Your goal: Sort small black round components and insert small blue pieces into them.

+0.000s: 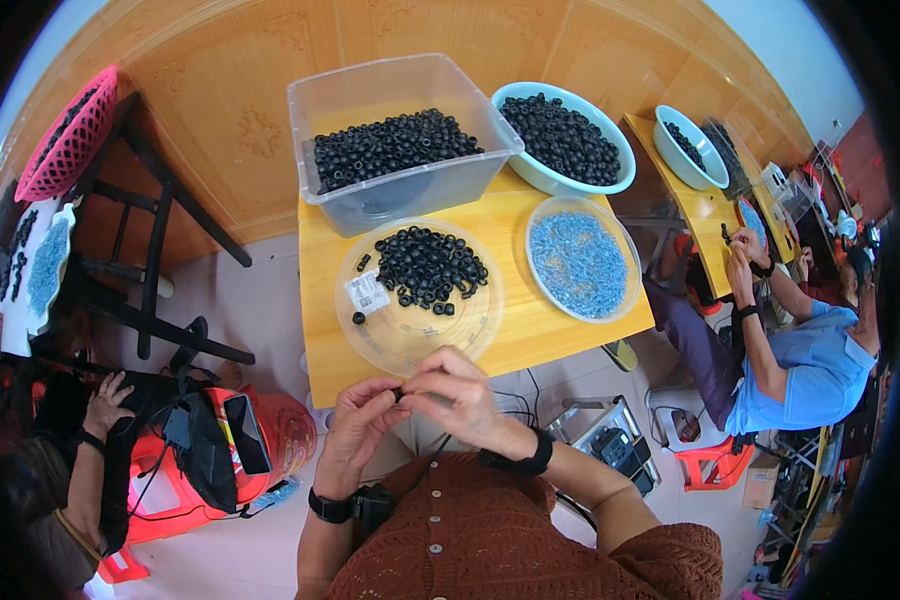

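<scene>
While the left hand (358,425) pinches a small black piece (400,394), the right hand (462,400) clasps it from the other side, fingertips closed on it, at the near edge of the yellow table (510,345). Beyond them, a clear round tray (425,342) bears loose black parts (430,265) and a white label (367,292); rightward sits a dish (584,319) of blue bits (578,257). Farther back stand a clear bin (420,192) and a pale blue basin (570,187), both holding black parts.
</scene>
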Action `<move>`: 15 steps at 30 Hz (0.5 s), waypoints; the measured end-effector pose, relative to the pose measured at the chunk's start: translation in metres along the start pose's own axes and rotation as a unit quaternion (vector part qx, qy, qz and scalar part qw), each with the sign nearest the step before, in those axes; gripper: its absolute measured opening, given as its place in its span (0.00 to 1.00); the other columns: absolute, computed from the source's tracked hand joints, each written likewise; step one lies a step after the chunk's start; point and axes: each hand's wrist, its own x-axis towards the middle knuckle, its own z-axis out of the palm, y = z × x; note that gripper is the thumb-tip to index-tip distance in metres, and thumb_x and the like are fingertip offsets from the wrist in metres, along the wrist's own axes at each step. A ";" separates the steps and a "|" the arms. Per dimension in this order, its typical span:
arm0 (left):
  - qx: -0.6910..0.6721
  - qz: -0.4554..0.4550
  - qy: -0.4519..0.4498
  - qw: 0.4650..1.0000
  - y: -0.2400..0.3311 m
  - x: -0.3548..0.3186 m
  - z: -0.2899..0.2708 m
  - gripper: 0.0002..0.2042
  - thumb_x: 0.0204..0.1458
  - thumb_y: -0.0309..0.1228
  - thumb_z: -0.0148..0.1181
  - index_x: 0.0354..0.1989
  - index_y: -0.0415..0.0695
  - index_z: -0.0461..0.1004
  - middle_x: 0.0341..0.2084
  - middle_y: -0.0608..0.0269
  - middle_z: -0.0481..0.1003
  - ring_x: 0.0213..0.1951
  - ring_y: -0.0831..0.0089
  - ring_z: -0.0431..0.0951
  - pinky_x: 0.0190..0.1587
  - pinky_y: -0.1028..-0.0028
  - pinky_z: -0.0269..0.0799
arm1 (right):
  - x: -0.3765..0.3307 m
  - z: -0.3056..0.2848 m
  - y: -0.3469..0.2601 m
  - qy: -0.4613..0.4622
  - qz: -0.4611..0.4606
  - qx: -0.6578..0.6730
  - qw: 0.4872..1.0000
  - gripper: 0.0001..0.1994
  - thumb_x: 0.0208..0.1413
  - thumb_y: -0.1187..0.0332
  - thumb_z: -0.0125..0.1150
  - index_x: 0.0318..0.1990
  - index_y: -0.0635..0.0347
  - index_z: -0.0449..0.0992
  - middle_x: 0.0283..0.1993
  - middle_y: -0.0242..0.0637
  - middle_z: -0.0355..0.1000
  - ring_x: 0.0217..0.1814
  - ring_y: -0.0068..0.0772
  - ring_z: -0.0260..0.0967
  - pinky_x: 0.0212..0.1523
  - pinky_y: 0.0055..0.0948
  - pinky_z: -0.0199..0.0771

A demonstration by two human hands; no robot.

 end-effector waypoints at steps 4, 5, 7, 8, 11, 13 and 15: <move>0.002 0.010 0.010 1.000 0.006 -0.004 0.004 0.09 0.49 0.24 0.54 0.39 0.36 0.71 0.33 0.52 0.74 0.32 0.70 0.77 0.37 0.74 0.76 | 0.026 -0.040 0.037 0.005 0.041 -0.290 0.956 0.03 0.36 0.73 0.62 0.23 0.60 0.75 0.26 0.38 0.67 0.33 0.40 0.63 0.32 0.33 0.65; 0.004 0.012 0.007 1.000 0.007 -0.004 0.004 0.09 0.49 0.24 0.55 0.39 0.36 0.71 0.32 0.51 0.74 0.31 0.71 0.77 0.36 0.75 0.76 | 0.031 -0.052 0.047 -0.021 0.060 -0.337 0.939 0.04 0.35 0.73 0.61 0.23 0.60 0.75 0.27 0.38 0.67 0.33 0.40 0.62 0.32 0.35 0.64; 0.005 0.016 0.002 1.000 0.008 -0.003 0.004 0.09 0.49 0.24 0.55 0.39 0.36 0.71 0.32 0.51 0.74 0.30 0.71 0.77 0.36 0.75 0.76 | 0.036 -0.063 0.062 -0.045 0.077 -0.384 0.919 0.04 0.34 0.72 0.60 0.22 0.61 0.75 0.28 0.38 0.67 0.34 0.40 0.62 0.32 0.36 0.63; 0.008 0.012 0.003 1.000 0.008 -0.003 0.005 0.09 0.49 0.24 0.55 0.38 0.36 0.71 0.32 0.50 0.74 0.30 0.71 0.77 0.35 0.75 0.76 | 0.037 -0.064 0.068 -0.076 0.086 -0.424 0.898 0.04 0.33 0.72 0.61 0.21 0.60 0.75 0.27 0.38 0.67 0.35 0.40 0.62 0.33 0.36 0.63; 0.014 0.007 0.004 1.000 0.009 -0.005 0.006 0.09 0.49 0.24 0.55 0.38 0.36 0.71 0.32 0.50 0.74 0.30 0.71 0.77 0.35 0.76 0.76 | 0.038 -0.060 0.077 -0.116 0.101 -0.469 0.870 0.04 0.31 0.72 0.62 0.19 0.59 0.74 0.27 0.37 0.67 0.37 0.39 0.63 0.34 0.35 0.63; 0.019 0.007 0.005 1.000 0.010 -0.007 0.006 0.09 0.49 0.24 0.55 0.38 0.36 0.70 0.32 0.50 0.74 0.30 0.71 0.77 0.35 0.76 0.76 | 0.041 -0.056 0.078 -0.126 0.106 -0.474 0.865 0.05 0.30 0.70 0.62 0.19 0.58 0.74 0.28 0.37 0.67 0.38 0.39 0.63 0.35 0.36 0.63; 0.019 0.010 0.004 1.000 0.011 -0.008 0.006 0.09 0.50 0.24 0.54 0.39 0.36 0.70 0.33 0.50 0.74 0.30 0.71 0.77 0.35 0.76 0.76 | 0.045 -0.055 0.079 -0.191 0.134 -0.510 0.828 0.05 0.39 0.69 0.58 0.25 0.58 0.77 0.32 0.39 0.70 0.41 0.38 0.64 0.35 0.37 0.62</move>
